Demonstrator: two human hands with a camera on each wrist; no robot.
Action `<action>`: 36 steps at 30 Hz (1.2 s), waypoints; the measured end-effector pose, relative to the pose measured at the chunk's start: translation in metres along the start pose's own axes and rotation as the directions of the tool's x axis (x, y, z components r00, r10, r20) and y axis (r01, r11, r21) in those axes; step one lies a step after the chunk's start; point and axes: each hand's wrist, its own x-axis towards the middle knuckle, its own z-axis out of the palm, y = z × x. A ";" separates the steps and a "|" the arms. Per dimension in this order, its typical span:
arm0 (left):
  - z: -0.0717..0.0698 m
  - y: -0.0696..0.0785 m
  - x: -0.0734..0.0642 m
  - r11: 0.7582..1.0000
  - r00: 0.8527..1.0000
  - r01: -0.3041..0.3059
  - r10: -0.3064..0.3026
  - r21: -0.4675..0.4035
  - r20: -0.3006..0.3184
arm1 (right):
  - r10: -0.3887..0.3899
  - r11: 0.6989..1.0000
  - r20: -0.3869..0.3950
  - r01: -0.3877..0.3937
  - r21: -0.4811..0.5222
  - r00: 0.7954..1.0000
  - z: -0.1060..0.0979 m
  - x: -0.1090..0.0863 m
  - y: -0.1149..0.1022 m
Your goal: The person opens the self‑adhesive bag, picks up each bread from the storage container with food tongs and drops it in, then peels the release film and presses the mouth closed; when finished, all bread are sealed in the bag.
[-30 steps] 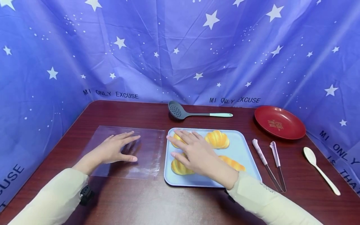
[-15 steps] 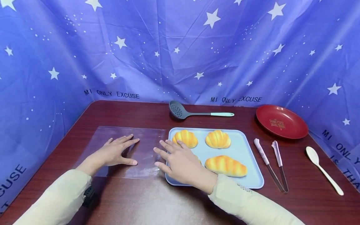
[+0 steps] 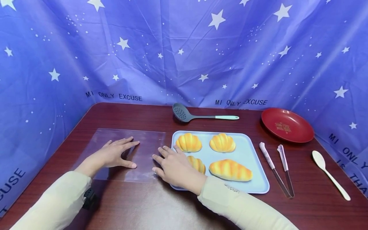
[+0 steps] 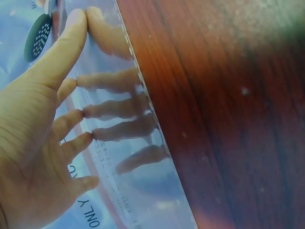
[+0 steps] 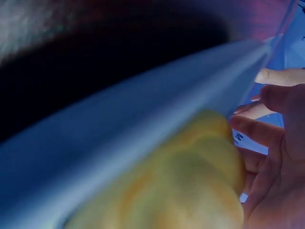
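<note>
Film (image 3: 146, 150), clear and glossy, lies flat on the left half of the surface (image 3: 138, 204), its right edge just beside the tray (image 3: 244, 150). Both hands are spread, with nothing gripped in either. The left hand (image 3: 115, 154) has its thumb held apart from the fingers; in the left wrist view the tips of the thumb and several fingers meet their own reflections, so they appear to touch the film. The right hand (image 3: 176, 166) reaches across the left rim of the tray, fingers extended over the right edge of the film; whether they touch it cannot be told.

Four breads lie on the tray. The right hand partly hides the front-left bread (image 3: 197, 164), which also looms blurred beside that hand in the right wrist view. The back-left bread (image 3: 189, 142) sits just beyond the fingers.

What could go wrong comes mainly from crowding and from the film itself. A low sweep of the right wrist could nudge the front-left bread or shove the tray, since both are so near. Smooth film may slide under straight fingertips rather than lift, and it could cling flat to the surface. Uneven pressure from the two hands might crease or skew it. If its right edge rode up against the tray rim, it could buckle there.
</note>
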 end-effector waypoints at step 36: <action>-0.007 -0.007 0.000 0.994 0.998 -0.025 0.031 0.105 -0.050 | 0.070 0.996 0.081 -0.066 -0.059 0.994 0.009 0.014 -0.012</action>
